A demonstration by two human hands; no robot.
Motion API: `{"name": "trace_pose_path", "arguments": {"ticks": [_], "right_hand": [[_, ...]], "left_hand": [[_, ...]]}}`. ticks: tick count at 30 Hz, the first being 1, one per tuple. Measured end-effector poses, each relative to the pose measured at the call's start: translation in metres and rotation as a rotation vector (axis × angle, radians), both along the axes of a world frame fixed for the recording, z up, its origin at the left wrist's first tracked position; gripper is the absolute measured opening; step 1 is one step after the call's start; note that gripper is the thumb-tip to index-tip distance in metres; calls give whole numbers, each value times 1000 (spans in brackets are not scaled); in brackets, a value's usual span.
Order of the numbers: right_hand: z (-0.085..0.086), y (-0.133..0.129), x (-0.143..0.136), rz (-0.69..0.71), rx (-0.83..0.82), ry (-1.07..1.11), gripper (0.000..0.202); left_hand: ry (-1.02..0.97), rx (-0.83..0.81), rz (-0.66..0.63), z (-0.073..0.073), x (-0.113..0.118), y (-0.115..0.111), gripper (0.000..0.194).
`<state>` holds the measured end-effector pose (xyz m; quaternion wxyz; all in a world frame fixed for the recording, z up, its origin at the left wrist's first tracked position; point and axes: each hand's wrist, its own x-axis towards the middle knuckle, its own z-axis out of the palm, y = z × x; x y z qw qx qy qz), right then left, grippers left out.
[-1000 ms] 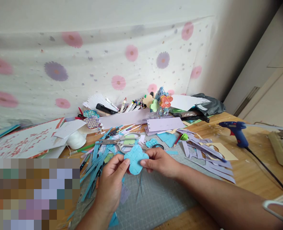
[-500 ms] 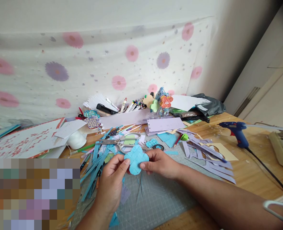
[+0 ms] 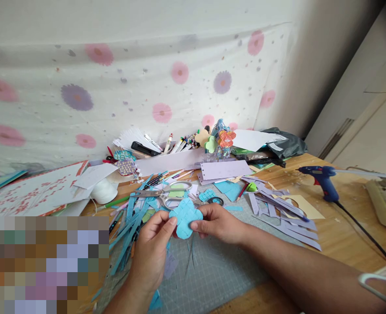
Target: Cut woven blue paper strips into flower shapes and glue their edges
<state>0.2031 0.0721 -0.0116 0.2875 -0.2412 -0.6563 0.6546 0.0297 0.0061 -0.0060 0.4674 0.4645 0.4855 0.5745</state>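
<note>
A blue woven paper flower (image 3: 185, 218) with rounded lobes is held up over the grey cutting mat (image 3: 212, 272). My left hand (image 3: 156, 240) pinches its left edge between thumb and fingers. On the right edge, my right hand (image 3: 217, 223) grips it the same way, thumb in front. Just behind the flower lie grey-handled scissors (image 3: 168, 195) and a second blue woven piece (image 3: 207, 196). Blue paper strips (image 3: 130, 233) are heaped to the left of my left hand. The fingers behind the flower are partly hidden.
Purple paper strips (image 3: 287, 218) spread to the right of the mat. A blue glue gun (image 3: 323, 179) with a black cord lies at the right. Markers (image 3: 182, 144), finished paper flowers (image 3: 226, 138) and a black bag (image 3: 289, 144) line the back. A white thread spool (image 3: 104, 190) stands left.
</note>
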Motion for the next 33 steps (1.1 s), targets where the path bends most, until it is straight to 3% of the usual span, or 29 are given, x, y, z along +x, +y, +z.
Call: {"name": "trace_pose_path", "arguments": {"ticks": [33], "right_hand": [[-1, 0, 2, 10, 68, -26, 47]], "left_hand": [[-3, -3, -7, 3, 1, 1, 20]]}}
